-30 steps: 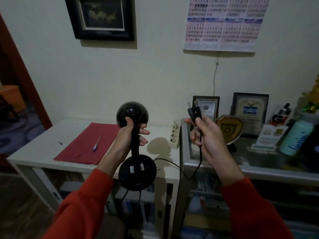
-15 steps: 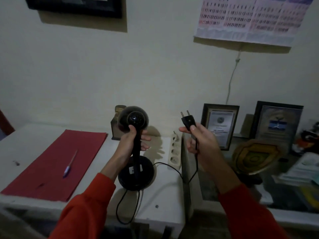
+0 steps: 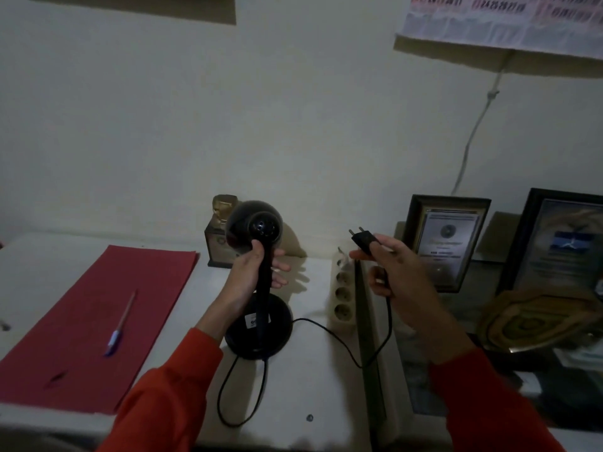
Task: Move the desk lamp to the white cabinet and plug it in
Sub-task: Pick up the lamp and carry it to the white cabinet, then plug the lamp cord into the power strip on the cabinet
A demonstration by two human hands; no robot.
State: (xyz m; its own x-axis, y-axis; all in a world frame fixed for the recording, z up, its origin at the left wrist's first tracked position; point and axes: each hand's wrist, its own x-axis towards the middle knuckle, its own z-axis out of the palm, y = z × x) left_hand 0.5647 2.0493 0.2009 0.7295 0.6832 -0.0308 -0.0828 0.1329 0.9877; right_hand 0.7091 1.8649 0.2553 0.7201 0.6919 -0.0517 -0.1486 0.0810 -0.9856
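A black desk lamp (image 3: 257,334) with a round head and round base is over the right part of the white cabinet top (image 3: 303,380); its base is at or just above the surface. My left hand (image 3: 251,275) grips the lamp's stem below the head. My right hand (image 3: 394,272) holds the lamp's black two-pin plug (image 3: 363,240) up in the air, pins pointing up and left. The black cord (image 3: 342,340) hangs from that hand and loops over the cabinet. A white power strip (image 3: 343,293) lies along the cabinet's right edge, below the plug.
A red folder (image 3: 81,327) with a blue pen (image 3: 119,327) lies on the cabinet's left half. A small trophy (image 3: 219,236) stands behind the lamp. To the right, a glass-topped cabinet carries framed certificates (image 3: 443,243) and a shield plaque (image 3: 535,321). A calendar hangs above.
I have come closer to the cabinet and the view tilted down. The lamp has come down from mid-air onto the cabinet top, and the plug hand has dropped toward the power strip.
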